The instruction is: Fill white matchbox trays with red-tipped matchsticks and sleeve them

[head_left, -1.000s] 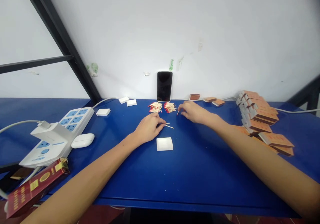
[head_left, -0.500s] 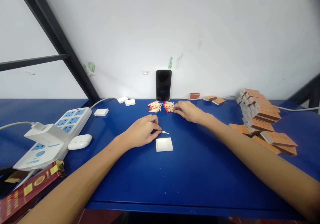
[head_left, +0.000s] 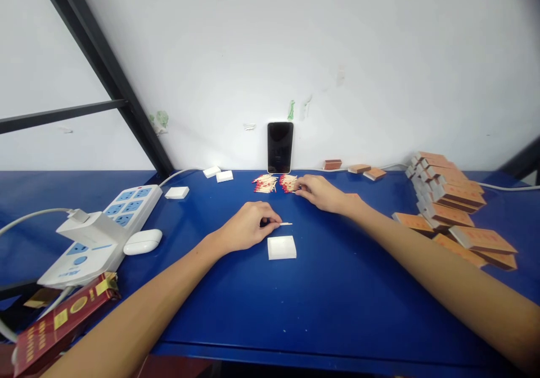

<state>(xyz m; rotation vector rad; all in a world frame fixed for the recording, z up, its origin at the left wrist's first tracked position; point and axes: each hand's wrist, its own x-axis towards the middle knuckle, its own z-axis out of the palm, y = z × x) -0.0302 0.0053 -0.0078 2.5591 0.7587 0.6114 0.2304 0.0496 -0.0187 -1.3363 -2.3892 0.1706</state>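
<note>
My left hand [head_left: 248,227] rests on the blue table [head_left: 329,299] with its fingers pinched on a few matchsticks [head_left: 285,224] whose ends stick out to the right. Just below them lies a white matchbox tray [head_left: 281,247]. My right hand [head_left: 321,192] reaches to the far side, its fingertips closed at the right edge of a pile of red-tipped matches [head_left: 276,183]. What the fingers hold there is too small to make out.
A black phone [head_left: 280,147] leans on the wall behind the matches. Stacked orange matchboxes [head_left: 449,201] fill the right side. At left sit a white power strip [head_left: 105,226], an earbud case [head_left: 142,242], several small white trays [head_left: 177,192] and a red box [head_left: 59,324].
My right hand has moved left from beside the match pile onto its right edge. My left hand has drawn slightly toward me, still pinching the matchsticks above the white tray.
</note>
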